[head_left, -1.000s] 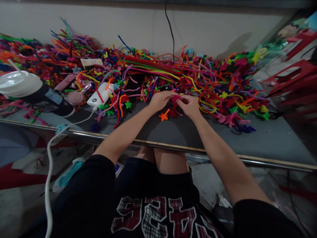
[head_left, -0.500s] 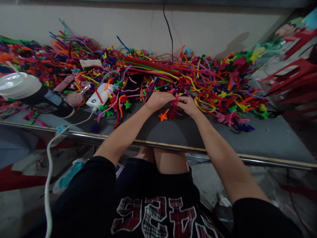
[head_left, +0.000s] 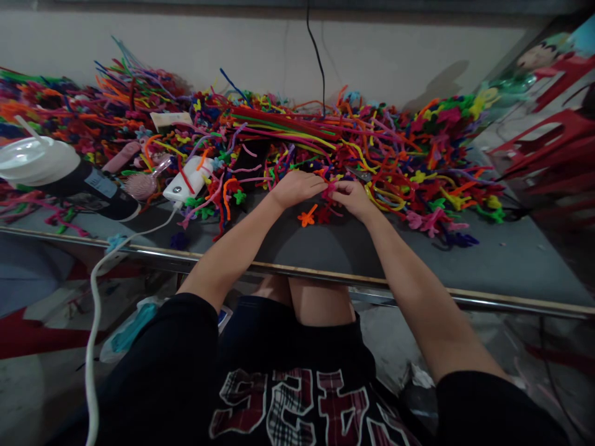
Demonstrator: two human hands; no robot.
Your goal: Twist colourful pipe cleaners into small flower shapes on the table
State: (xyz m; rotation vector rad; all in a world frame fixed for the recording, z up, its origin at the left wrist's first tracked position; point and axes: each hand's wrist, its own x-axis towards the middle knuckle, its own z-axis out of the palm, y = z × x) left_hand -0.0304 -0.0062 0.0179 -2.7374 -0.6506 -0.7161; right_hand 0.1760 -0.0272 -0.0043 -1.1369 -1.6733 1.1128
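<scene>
Between my hands is a small pink pipe cleaner piece [head_left: 331,187], partly covered by fingers. My left hand [head_left: 300,188] is closed, its fingertips meeting the pink piece from the left. From the other side, my right hand [head_left: 352,197] pinches the same piece between thumb and fingers. Just below them on the table lie an orange pipe cleaner flower [head_left: 307,216] with a short stem and a dark red flower [head_left: 323,215]. Scissors [head_left: 359,175] lie partly buried behind my right hand.
A heap of coloured pipe cleaners [head_left: 288,133] runs along the back of the grey table [head_left: 320,248]. To the left are a lidded cup [head_left: 88,186], a hairbrush [head_left: 143,183] and a white device [head_left: 188,181] whose cable [head_left: 93,310] hangs over the edge. Red chairs [head_left: 553,139] stand at right.
Both hands stay in nearly the same place around the pink piece. The fingers shift only slightly, and the rest of the table looks the same.
</scene>
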